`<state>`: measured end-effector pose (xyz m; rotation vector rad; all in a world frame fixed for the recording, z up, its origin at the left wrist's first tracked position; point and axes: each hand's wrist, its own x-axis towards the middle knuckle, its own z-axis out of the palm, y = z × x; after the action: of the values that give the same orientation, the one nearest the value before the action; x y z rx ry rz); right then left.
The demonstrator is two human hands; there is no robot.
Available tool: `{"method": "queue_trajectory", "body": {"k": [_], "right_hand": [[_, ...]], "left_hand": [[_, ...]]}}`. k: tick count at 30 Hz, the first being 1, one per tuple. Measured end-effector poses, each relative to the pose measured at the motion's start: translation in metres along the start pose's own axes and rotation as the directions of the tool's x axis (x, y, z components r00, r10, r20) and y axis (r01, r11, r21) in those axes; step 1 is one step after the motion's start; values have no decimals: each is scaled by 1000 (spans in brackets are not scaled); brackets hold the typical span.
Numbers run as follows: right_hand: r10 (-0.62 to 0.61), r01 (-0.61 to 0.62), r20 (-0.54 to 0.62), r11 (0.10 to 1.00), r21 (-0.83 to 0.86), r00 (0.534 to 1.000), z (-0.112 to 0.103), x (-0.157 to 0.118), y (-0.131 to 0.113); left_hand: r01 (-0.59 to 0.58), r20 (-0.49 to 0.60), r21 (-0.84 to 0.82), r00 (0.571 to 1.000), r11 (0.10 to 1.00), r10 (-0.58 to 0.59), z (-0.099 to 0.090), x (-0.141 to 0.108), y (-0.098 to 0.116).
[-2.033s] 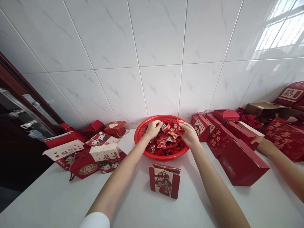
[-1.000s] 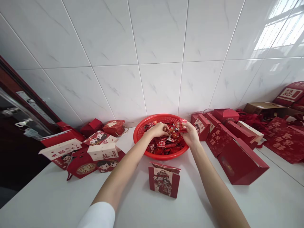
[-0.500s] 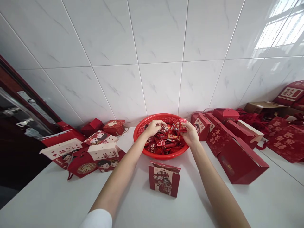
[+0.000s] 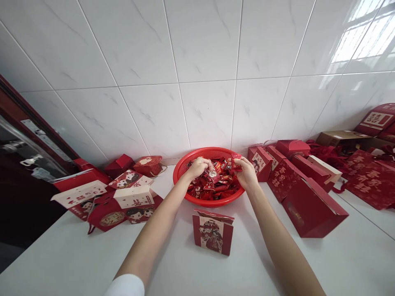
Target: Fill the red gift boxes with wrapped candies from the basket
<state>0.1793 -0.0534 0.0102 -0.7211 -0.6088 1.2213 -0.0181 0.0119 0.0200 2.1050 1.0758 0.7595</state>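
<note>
A round red plastic basket point(image 4: 179, 174) full of small wrapped candies point(image 4: 220, 188) stands against the wall. Over its left side is my left hand point(image 4: 199, 167), fingers closed in a pinch on a red-and-white wrapped candy point(image 4: 212, 174). My right hand point(image 4: 247, 174), at the basket's right rim, pinches a bright red wrapped candy point(image 4: 236, 161) between thumb and fingers. In front of the basket, a dark red paper gift box point(image 4: 212, 234) with a printed couple stands upright, its top flaps partly apart. Neither hand touches it.
Several red and cream gift boxes point(image 4: 134, 197) are grouped on the left of the white table point(image 4: 77, 255). More dark red boxes point(image 4: 314, 209) stand to the right, with a brown carton point(image 4: 345, 135) behind. A tiled wall point(image 4: 210, 111) closes off the back.
My left hand has closed and turned slightly over the basket, and a red-and-white candy now shows at its fingertips. My right hand still holds its red candy, nearly in place.
</note>
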Motion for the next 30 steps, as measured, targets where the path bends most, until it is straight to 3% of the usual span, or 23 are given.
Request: {"method": "queue_trajectory", "body": {"k": [9, 14, 20, 25, 30], "right_hand": [[-24, 25, -37, 999, 46, 999, 0, 2, 2], [-87, 96, -100, 992, 86, 991, -2, 5, 4], [-116, 130, -138, 987, 94, 984, -5, 8, 5], [-112, 124, -133, 988, 92, 985, -3, 7, 5], [-97, 108, -130, 991, 79, 987, -1, 5, 3]], "left_hand": [[34, 1, 269, 999, 963, -35, 9, 16, 2], [16, 104, 446, 992, 895, -70, 22, 29, 18], [-66, 234, 545, 969, 836, -76, 41, 38, 27], [-63, 249, 511, 965, 858, -78, 40, 40, 20], [-34, 189, 360, 981, 932, -37, 22, 34, 13]]}}
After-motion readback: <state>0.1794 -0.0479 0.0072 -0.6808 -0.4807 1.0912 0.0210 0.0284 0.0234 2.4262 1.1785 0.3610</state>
